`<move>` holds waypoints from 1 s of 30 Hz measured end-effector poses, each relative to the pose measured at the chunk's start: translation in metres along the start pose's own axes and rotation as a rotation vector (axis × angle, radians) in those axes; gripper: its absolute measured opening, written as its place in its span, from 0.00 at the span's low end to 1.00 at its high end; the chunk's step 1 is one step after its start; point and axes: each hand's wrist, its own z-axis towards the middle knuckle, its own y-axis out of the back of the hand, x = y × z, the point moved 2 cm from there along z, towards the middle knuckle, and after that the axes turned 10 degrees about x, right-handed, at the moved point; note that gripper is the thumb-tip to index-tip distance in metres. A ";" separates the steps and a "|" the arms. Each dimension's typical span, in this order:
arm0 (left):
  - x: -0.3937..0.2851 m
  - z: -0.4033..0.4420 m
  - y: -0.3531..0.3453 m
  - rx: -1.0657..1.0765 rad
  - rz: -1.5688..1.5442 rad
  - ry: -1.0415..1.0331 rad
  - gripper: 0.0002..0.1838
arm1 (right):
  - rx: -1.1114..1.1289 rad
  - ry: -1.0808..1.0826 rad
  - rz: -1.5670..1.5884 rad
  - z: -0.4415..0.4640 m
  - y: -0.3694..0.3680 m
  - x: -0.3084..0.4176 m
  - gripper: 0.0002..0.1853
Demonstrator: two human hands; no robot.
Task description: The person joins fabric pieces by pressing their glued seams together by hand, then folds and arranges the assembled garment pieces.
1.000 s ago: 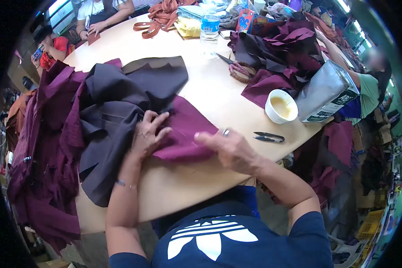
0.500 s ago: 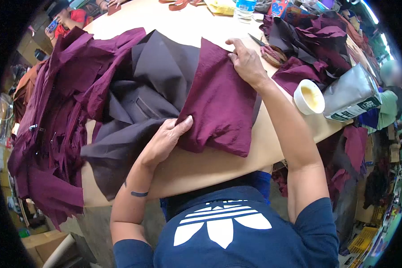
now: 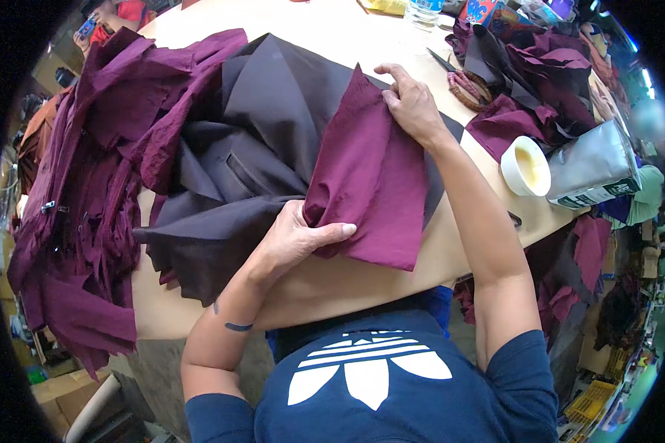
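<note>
A maroon fabric panel (image 3: 380,184) lies over dark grey-brown fabric (image 3: 284,88) in front of me. My left hand (image 3: 299,236) is closed on the panel's lower left edge, thumb on top and fingers tucked beneath the cloth. At the upper right edge, my right hand (image 3: 412,107) pinches the same panel, its index finger bent outward. A slit-like opening (image 3: 242,173) shows in the dark fabric, left of the panel. Dark cloth also spreads out under the panel's right side.
Maroon garments (image 3: 103,162) with zippers are heaped at the left. Scissors (image 3: 462,81) with wrapped handles lie beyond my right hand. To the right stand a white cup (image 3: 525,166) of yellowish paste, a metal tin (image 3: 595,166) and fabric scraps (image 3: 532,66). A water bottle (image 3: 423,13) stands behind.
My left hand has moved right and slightly down, drawing the maroon panel's left edge inward. The panel's lower edge now hangs straighter. The view has shifted slightly.
</note>
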 end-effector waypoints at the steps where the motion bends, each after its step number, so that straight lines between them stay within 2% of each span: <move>1: 0.004 0.002 0.001 0.005 -0.003 -0.001 0.08 | -0.002 -0.012 0.042 -0.002 0.001 -0.001 0.20; 3: 0.007 0.002 0.001 0.007 -0.011 -0.011 0.08 | -0.004 -0.027 0.124 -0.003 0.004 -0.001 0.21; 4: 0.006 0.002 -0.005 -0.032 -0.055 -0.035 0.09 | 0.028 -0.074 0.145 -0.003 0.005 0.000 0.21; 6: 0.007 0.002 -0.010 0.036 0.050 -0.017 0.16 | 0.102 -0.162 0.197 -0.005 0.007 0.000 0.20; 7: 0.006 0.002 -0.014 0.075 0.090 -0.008 0.19 | 0.083 -0.084 0.177 -0.006 0.004 -0.002 0.20; 9: 0.011 0.006 -0.027 0.235 0.033 0.099 0.19 | 0.044 0.070 0.138 -0.005 -0.007 -0.016 0.20; 11: 0.015 0.006 -0.045 0.439 0.078 -0.091 0.26 | 0.189 -0.063 0.410 0.003 -0.007 -0.036 0.22; 12: 0.011 0.003 -0.049 0.414 0.321 -0.257 0.28 | 0.202 -0.095 0.193 0.003 -0.002 -0.037 0.26; 13: 0.003 -0.003 -0.053 0.387 0.565 -0.419 0.30 | 0.094 -0.014 0.074 0.004 0.000 -0.031 0.26; 15: -0.026 -0.028 -0.055 0.363 0.733 -0.315 0.31 | -0.126 0.143 -0.170 -0.002 0.011 -0.014 0.27; 16: -0.043 -0.037 -0.050 0.406 0.869 -0.291 0.31 | -0.189 0.172 -0.017 -0.010 0.019 0.002 0.26; 17: -0.056 -0.049 -0.037 0.359 0.896 -0.394 0.29 | -0.249 0.198 0.136 -0.020 0.028 0.025 0.25; 18: -0.068 -0.062 -0.019 0.150 0.897 -0.606 0.26 | -0.252 0.256 0.214 -0.031 0.035 0.045 0.23; 19: -0.081 -0.072 0.003 -0.017 0.754 -0.582 0.25 | -0.160 0.417 0.212 -0.042 0.037 0.060 0.24; 20: -0.084 -0.076 0.026 -0.266 0.778 -0.697 0.25 | -0.072 0.577 0.211 -0.053 0.035 0.071 0.24; 21: -0.100 -0.079 0.044 -0.468 1.076 -0.591 0.26 | 0.126 0.697 0.281 -0.065 0.025 0.085 0.29; 22: -0.098 -0.073 0.066 -0.604 1.311 -0.478 0.31 | 0.299 0.730 0.155 -0.080 0.014 0.100 0.34; 23: -0.089 -0.060 0.087 -0.684 1.316 -0.332 0.35 | 0.472 0.759 0.024 -0.094 0.004 0.112 0.38; 24: -0.069 -0.045 0.118 -0.773 1.494 -0.207 0.38 | 0.574 0.760 -0.031 -0.106 -0.013 0.113 0.39; 25: -0.057 -0.035 0.137 -0.795 1.537 -0.082 0.37 | 0.675 0.761 -0.089 -0.116 -0.034 0.106 0.40; 26: -0.055 -0.028 0.146 -0.830 1.564 -0.109 0.30 | 0.635 0.776 -0.141 -0.119 -0.043 0.106 0.39; 29: -0.049 -0.033 0.161 -0.858 1.134 -0.067 0.18 | 0.724 0.601 -0.032 -0.116 -0.026 0.094 0.38; 30: -0.054 -0.037 0.154 -0.805 0.949 -0.199 0.14 | 0.577 0.627 0.034 -0.116 -0.025 0.084 0.40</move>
